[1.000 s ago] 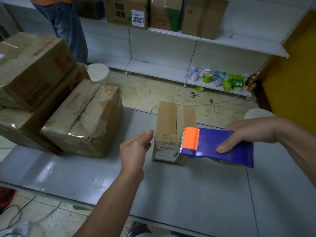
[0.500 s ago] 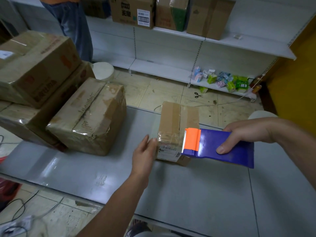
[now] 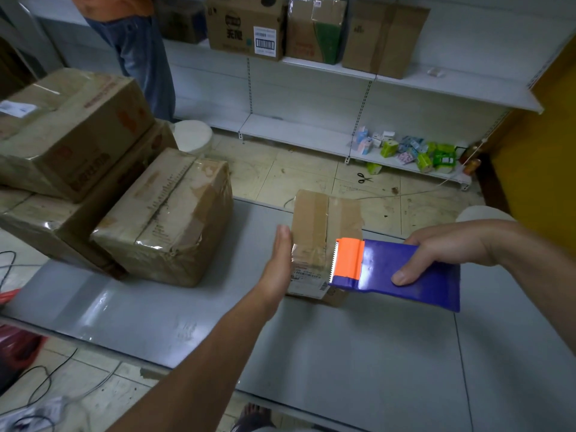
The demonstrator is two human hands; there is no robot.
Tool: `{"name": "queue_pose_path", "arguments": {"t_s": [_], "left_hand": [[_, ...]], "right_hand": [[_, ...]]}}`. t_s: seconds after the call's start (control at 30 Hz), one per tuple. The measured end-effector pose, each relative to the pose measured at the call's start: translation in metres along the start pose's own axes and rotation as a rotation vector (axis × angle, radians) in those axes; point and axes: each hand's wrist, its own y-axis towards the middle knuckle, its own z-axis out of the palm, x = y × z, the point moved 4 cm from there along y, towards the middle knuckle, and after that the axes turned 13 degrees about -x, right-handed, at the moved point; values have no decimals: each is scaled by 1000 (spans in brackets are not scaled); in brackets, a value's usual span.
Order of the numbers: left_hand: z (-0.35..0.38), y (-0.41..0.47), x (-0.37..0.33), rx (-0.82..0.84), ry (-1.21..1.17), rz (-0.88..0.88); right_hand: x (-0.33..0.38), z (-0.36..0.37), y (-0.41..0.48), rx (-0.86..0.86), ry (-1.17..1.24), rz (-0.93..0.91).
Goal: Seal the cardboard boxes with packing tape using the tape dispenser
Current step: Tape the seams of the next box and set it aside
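While the left hand [image 3: 277,263] lies flat-fingered against the box [image 3: 311,219], the right hand [image 3: 445,251] grips the tape dispenser [image 3: 389,269] (teeth seemingly touching) just rightward.

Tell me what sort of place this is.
Likely a shop stockroom or packing area: white retail shelving holding cartons, small packaged goods on its low shelf, taped boxes stacked on a grey table.
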Motion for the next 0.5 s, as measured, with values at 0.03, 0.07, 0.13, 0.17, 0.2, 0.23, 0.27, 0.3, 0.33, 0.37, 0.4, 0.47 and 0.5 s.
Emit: {"name": "queue_pose_path", "arguments": {"t_s": [0.03,0.07,0.13,0.17,0.2,0.23,0.27,0.3,0.33,0.37,0.4,0.47,0.5], "left_hand": [[4,-1,8,1,-72,-41],[4,3,14,-14,-97,-56],[2,7,20,-25,-51,-75],[-2,9,25,-17,24,-88],[-7,10,32,-14,104,-108],[-10,13,45,21,194,-101],[-15,15,52,35,294,-57],[-22,17,54,-10,374,14],[-28,20,48,-105,372,62],[-34,21,34,-224,319,113],[-38,22,15,-326,264,184],[-29,23,-34,-368,224,377],[-18,22,-57,-332,249,485]], "right_hand": [[0,1,0,8,-3,-1],[1,2,1,11,-8,2],[2,2,2,11,-14,7],[3,2,3,12,-14,7],[5,1,3,14,-17,4],[6,0,3,14,-20,0],[5,0,2,11,-20,-3],[4,0,2,9,-17,-6],[2,0,1,8,-16,-6],[0,0,2,9,-14,-2],[0,0,3,13,-11,1],[1,1,4,27,-9,-3],[2,0,5,27,-10,-7]]}}
